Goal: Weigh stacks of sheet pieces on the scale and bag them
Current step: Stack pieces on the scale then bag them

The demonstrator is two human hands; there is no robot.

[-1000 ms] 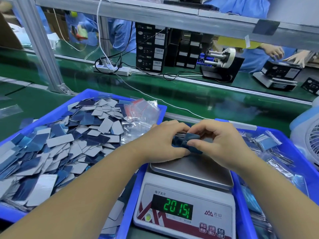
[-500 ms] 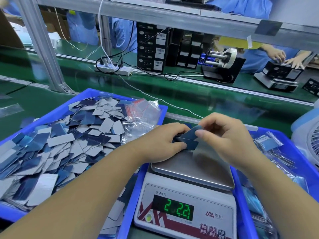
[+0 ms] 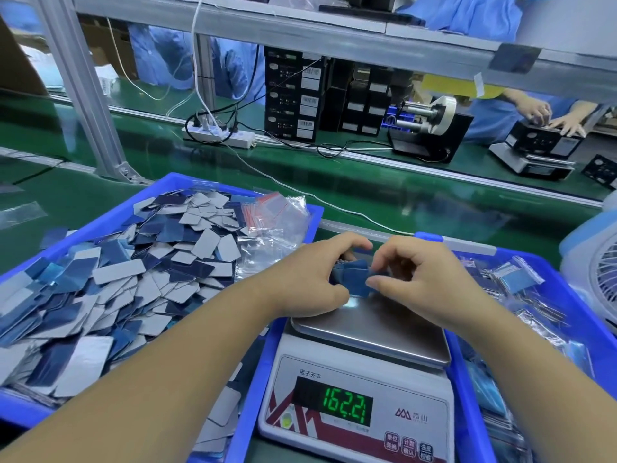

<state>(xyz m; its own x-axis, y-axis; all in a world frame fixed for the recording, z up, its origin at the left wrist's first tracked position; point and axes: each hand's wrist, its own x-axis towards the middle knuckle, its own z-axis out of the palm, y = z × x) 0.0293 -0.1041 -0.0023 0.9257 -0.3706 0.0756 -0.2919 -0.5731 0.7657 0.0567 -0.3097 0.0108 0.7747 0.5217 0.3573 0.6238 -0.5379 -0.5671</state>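
Note:
A small stack of blue sheet pieces [image 3: 354, 277] sits at the far edge of the scale's steel pan [image 3: 374, 324]. My left hand [image 3: 310, 279] grips the stack from the left. My right hand [image 3: 420, 285] pinches its right end between thumb and fingers. The white scale [image 3: 357, 392] stands between two blue bins, and its green display [image 3: 347, 407] shows blurred, changing digits. The left bin [image 3: 20, 407] holds several loose blue and grey sheet pieces [image 3: 110, 279]. Empty clear zip bags [image 3: 277, 225] lie at that bin's far right corner.
The blue bin on the right [image 3: 574, 302] holds several filled bags. A white fan [image 3: 597, 275] stands at the far right edge. Beyond lies a green conveyor belt [image 3: 367, 192] with a power strip [image 3: 218, 135], black boxes, and a person's hands at another scale.
Both hands lifted the stack off the pan half a second ago and have lowered it back onto the pan. The display reading dropped, then rose again.

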